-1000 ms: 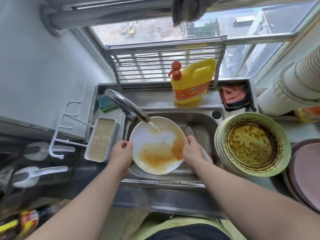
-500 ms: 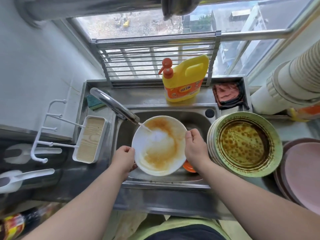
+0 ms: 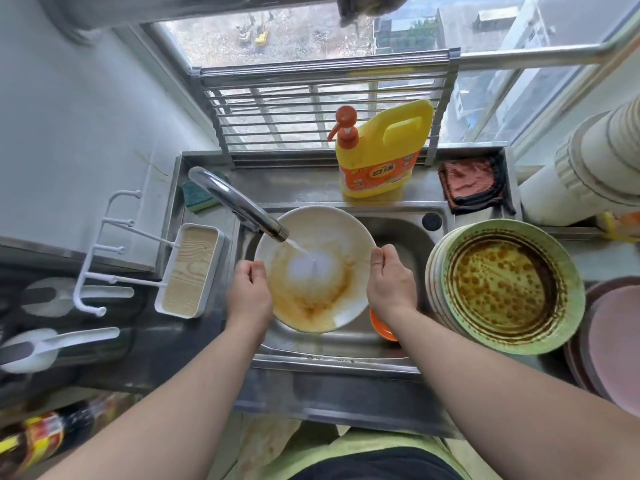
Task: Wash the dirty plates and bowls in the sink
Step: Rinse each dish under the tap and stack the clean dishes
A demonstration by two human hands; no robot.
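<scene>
Fingers (image 3: pixel 381 261) of both hands: curling round opposite rims of white plate (image 3: pixel 332 230), left hand (image 3: pixel 248 295), right hand (image 3: pixel 390 285), holding it over sink (image 3: pixel 408 244). Stack of green plates (image 3: pixel 505 285): sitting right of sink, sauce-stained. Soap bottle (image 3: pixel 381 150): standing behind. Tap (image 3: pixel 239 206): running water onto plate.

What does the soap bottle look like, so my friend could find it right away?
Start at the window with the metal rack leaning against it. Just below, on the steel ledge behind the sink, stands the soap bottle. It is the only bright yellow jug there, with an orange pump on top and an orange label, and a reddish cloth lies to its right.
</scene>
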